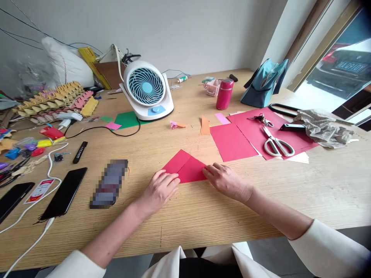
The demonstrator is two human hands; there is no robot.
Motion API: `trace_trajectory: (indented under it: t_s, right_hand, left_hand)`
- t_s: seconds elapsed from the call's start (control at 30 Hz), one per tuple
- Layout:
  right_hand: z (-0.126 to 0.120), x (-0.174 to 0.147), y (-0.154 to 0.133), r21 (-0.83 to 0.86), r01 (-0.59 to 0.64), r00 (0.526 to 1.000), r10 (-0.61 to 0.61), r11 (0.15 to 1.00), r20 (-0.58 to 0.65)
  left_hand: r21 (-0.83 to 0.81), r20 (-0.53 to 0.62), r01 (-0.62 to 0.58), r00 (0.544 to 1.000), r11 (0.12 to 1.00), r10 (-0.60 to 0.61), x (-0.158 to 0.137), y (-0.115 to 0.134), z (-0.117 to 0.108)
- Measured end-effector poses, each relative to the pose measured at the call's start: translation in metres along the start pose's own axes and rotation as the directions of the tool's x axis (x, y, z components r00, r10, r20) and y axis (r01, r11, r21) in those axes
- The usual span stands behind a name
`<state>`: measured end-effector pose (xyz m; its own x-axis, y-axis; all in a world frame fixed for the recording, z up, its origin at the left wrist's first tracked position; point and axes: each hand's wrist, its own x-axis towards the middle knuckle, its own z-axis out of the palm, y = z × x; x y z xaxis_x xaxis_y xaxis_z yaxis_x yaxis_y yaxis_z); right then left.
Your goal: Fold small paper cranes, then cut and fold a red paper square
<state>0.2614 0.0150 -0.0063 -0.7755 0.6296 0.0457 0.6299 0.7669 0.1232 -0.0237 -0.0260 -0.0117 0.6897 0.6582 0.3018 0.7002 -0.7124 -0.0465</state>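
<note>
A folded piece of red paper lies flat on the wooden table in front of me, its peak pointing away and a fold line running across it. My left hand rests on its near left corner, fingers together and pressed down on the paper. At the right corner, my right hand has its fingers closed on the paper's edge, with the thumb hidden. More red paper sheets lie to the right, and white-handled scissors rest on them.
A white fan stands at the back, beside a green sheet. Rightward are a pink flask, a teal bag and a crumpled cloth. Phones, a white cable and a black marker lie left.
</note>
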Motion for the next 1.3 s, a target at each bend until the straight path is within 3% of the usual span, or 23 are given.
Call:
trace_trajectory:
  t_s: [0.07, 0.13, 0.23, 0.3, 0.4, 0.47, 0.67, 0.77, 0.87, 0.93, 0.97, 1.03, 1.1, 1.17, 1.2, 1.3]
  right_hand:
    - [-0.002, 0.002, 0.001, 0.043, -0.064, 0.998, 0.062, 0.997, 0.031]
    - [-0.005, 0.004, 0.003, 0.1, -0.147, 0.989, 0.143, 0.984, 0.045]
    - [-0.009, 0.011, 0.006, 0.194, -0.268, 0.963, 0.256, 0.944, 0.084]
    - [-0.012, 0.019, 0.007, 0.216, -0.315, 0.948, 0.298, 0.924, 0.109]
    - [-0.015, 0.032, 0.005, 0.199, -0.351, 0.936, 0.336, 0.915, 0.108]
    - [-0.015, 0.039, 0.001, 0.185, -0.372, 0.928, 0.36, 0.91, 0.097]
    - [-0.006, 0.043, -0.012, 0.261, -0.412, 0.909, 0.415, 0.873, 0.046]
    - [0.007, 0.04, -0.005, 0.421, -0.405, 0.891, 0.454, 0.812, -0.019]
    - [0.017, 0.037, 0.011, 0.666, -0.389, 0.818, 0.571, 0.637, -0.068]
    - [0.018, 0.036, 0.023, 0.847, -0.313, 0.764, 0.644, 0.429, -0.044]
    - [0.016, 0.035, 0.029, 0.924, -0.25, 0.751, 0.66, 0.288, -0.002]
    - [0.01, 0.034, 0.037, 0.99, -0.136, 0.764, 0.634, -0.03, 0.124]
    - [0.003, 0.034, 0.04, 0.961, -0.068, 0.756, 0.614, -0.268, 0.224]
    - [-0.002, 0.034, 0.039, 0.928, 0.005, 0.697, 0.667, -0.371, 0.263]
    - [-0.003, 0.035, 0.039, 0.919, 0.05, 0.654, 0.709, -0.39, 0.266]
    - [-0.002, 0.035, 0.038, 0.9, 0.156, 0.539, 0.799, -0.407, 0.267]
  left_hand:
    - [0.042, -0.03, -0.075, 0.997, 0.996, 0.076, 0.012, -0.01, 0.005]
    - [0.034, -0.01, -0.071, 0.997, 0.997, 0.071, 0.023, -0.018, 0.008]
    - [-0.098, 0.114, 0.159, 0.982, 0.982, -0.148, 0.043, -0.034, 0.009]
    - [-0.121, 0.168, 0.393, 0.913, 0.911, -0.371, 0.057, -0.049, 0.007]
    - [-0.076, 0.155, 0.577, 0.812, 0.813, -0.562, 0.074, -0.073, 0.005]
    - [-0.07, 0.207, 0.654, 0.749, 0.754, -0.63, 0.079, -0.081, 0.006]
    - [-0.086, 0.389, 0.751, 0.631, 0.655, -0.672, 0.084, -0.073, 0.011]
    - [-0.155, 0.455, 0.743, 0.638, 0.651, -0.621, 0.094, -0.073, 0.004]
    - [-0.316, 0.488, 0.668, 0.723, 0.673, -0.488, 0.109, -0.075, -0.013]
    - [-0.476, 0.475, 0.606, 0.787, 0.637, -0.394, 0.119, -0.076, -0.023]
    - [-0.615, 0.447, 0.562, 0.826, 0.553, -0.343, 0.124, -0.076, -0.027]
    - [-0.809, 0.392, 0.492, 0.86, 0.322, -0.328, 0.132, -0.073, -0.029]
    - [-0.911, 0.357, 0.411, 0.839, 0.048, -0.411, 0.137, -0.07, -0.026]
    - [-0.932, 0.36, 0.333, 0.795, -0.145, -0.489, 0.139, -0.067, -0.02]
    - [-0.927, 0.376, 0.319, 0.781, -0.2, -0.499, 0.14, -0.065, -0.016]
    - [-0.893, 0.449, 0.378, 0.774, -0.242, -0.447, 0.143, -0.054, -0.006]
